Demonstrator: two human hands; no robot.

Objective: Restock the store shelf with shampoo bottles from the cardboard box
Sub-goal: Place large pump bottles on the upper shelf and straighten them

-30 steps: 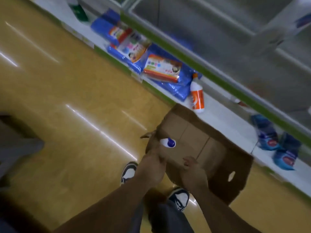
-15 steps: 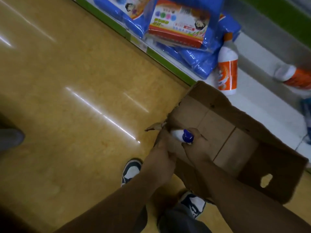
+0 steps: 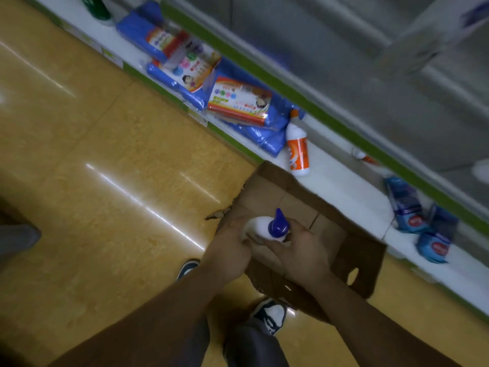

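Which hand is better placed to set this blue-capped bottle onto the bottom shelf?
Right, probably. The right hand grips the white bottle from the side nearest the bottom shelf, with bare ledge beyond the cardboard box. The left hand sits on the aisle side and would reach across.

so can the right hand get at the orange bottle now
Probably not yet: the right hand holds the blue-capped bottle. Nothing covers the orange bottle, upright on the shelf past the box, so letting go should free it.

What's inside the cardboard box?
A white bottle with a blue cap, gripped by the left hand and right hand. The box floor looks bare; the hands cover its near corner.
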